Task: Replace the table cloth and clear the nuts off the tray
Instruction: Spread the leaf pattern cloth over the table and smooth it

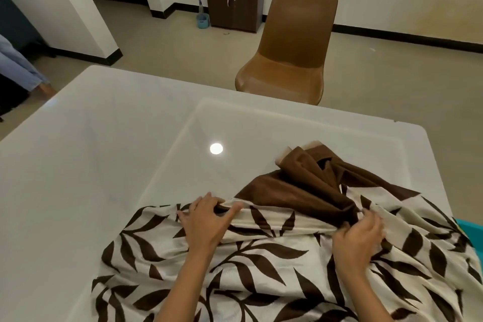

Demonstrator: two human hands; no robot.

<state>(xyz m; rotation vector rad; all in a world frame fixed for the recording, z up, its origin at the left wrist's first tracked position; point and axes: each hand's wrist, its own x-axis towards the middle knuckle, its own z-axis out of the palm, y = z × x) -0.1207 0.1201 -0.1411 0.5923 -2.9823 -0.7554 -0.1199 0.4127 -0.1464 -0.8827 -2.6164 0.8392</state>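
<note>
1. Plainly the cloth step is in hand. The cream, brown-leafed fabric table cloth (261, 264), with its plain brown border, lies bunched on the near right of the glossy white rectangular table (104, 151). I cannot tell whether it is coming off or going on.
2. The left hand (206, 219) has its fingers curled over a fold, thumb stretched along it. The right hand (360, 238) has its fingers clamped in the crumpled folds.
3. Next, I judge, both hands need a firm hold on an edge to draw the cloth across.
4. Neither tray nor nuts show; a teal edge (469, 235) peeks in at the right.
5. Far off, a tan moulded plastic chair (290, 60) and a dark brown wooden cabinet (235, 5) stand by white walls.
</note>
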